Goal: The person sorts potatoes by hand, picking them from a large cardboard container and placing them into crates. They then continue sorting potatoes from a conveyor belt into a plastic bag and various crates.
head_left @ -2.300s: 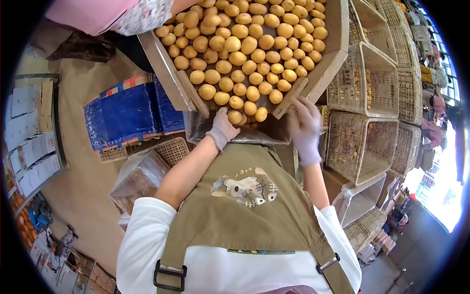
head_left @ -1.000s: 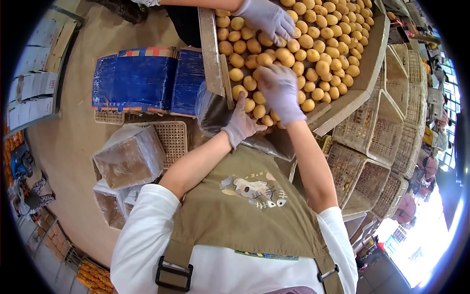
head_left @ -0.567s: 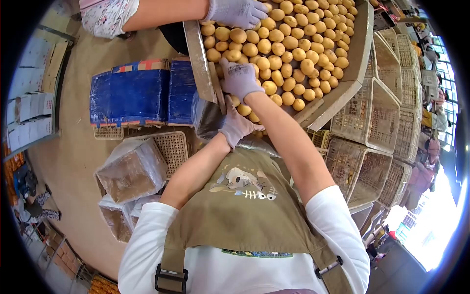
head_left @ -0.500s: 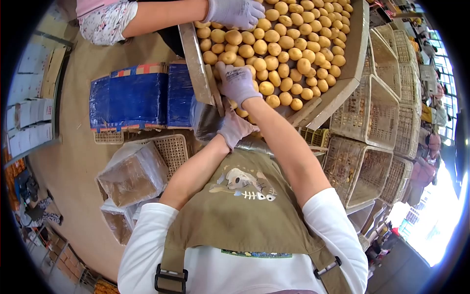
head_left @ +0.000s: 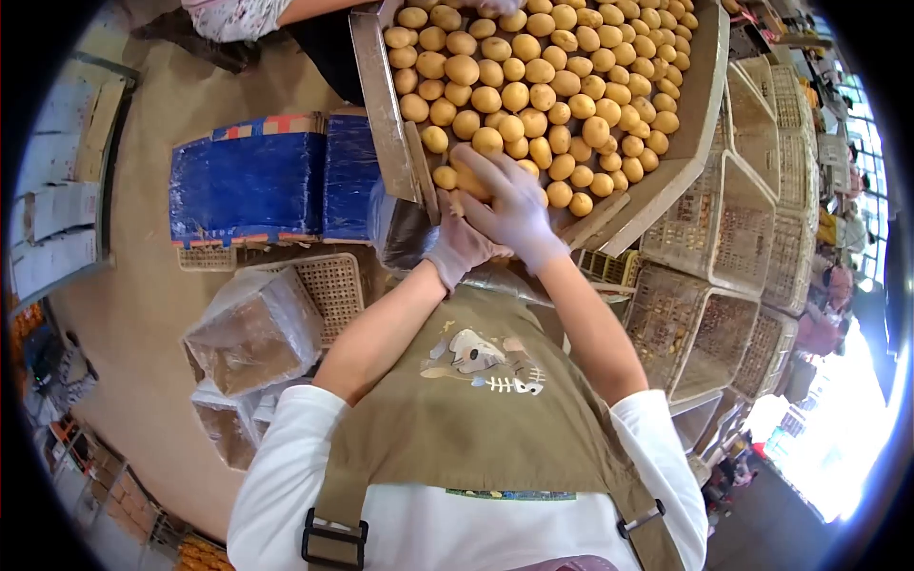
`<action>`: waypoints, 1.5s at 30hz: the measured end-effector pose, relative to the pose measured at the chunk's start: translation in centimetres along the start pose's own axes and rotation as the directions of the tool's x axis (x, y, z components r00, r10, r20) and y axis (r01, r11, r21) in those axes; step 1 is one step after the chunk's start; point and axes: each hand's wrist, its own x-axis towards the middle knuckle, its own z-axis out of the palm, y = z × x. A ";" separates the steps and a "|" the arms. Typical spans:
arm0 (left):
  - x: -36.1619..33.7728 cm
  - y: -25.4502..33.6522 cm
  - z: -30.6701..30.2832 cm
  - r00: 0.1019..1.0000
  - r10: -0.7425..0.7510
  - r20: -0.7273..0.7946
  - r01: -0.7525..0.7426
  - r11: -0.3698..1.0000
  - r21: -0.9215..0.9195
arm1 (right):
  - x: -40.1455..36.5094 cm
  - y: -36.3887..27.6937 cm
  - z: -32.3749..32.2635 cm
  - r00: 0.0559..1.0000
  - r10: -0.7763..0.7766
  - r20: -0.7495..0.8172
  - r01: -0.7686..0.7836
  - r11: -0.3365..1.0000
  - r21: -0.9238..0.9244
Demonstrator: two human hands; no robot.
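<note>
Many small, round, yellow-brown fruits point(head_left: 543, 95), potato-like in look, lie in a wide wooden-sided tray point(head_left: 386, 114). At the tray's near narrow end, my right hand point(head_left: 519, 214), in a pale lilac glove, curls its fingers over a few of these fruits. My left hand point(head_left: 462, 249), gloved alike, sits just below and left of it at the tray's mouth, against the right hand. The left fingers are partly covered, and what they hold, if anything, is hidden. Below both hands is my olive apron point(head_left: 476, 409).
Another person's gloved hand point(head_left: 495, 6) reaches in at the top edge. Blue-wrapped boxes point(head_left: 252, 186) stand left of the tray, with a plastic-lined carton point(head_left: 252, 338) and a lattice crate point(head_left: 333, 295) nearer me. Stacked plastic crates point(head_left: 705, 224) line the right side.
My right hand has come back from among the fruits toward my left hand, fingers now curled over some fruit. The other person's hand has mostly left the top of view.
</note>
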 end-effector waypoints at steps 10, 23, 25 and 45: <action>0.9 -1.3 0.5 0.898 0.422 -0.125 -0.116 0.501 0.858 | -20.8 4.7 -13.7 0.812 0.494 -0.310 -0.578 0.610 -0.542; 0.3 -0.5 -0.3 0.928 0.357 0.111 -0.159 0.109 0.981 | 8.3 9.5 -2.7 0.739 0.642 0.203 -0.545 0.747 -0.380; 0.5 -0.8 0.1 0.926 0.378 -0.006 -0.149 0.382 0.912 | 5.3 9.8 -2.9 0.858 0.512 0.041 -0.510 0.859 -0.050; 0.0 -1.7 1.0 0.729 0.624 -0.281 -0.063 0.470 0.880 | -8.8 3.9 -3.0 0.913 0.397 -0.093 -0.397 0.815 -0.421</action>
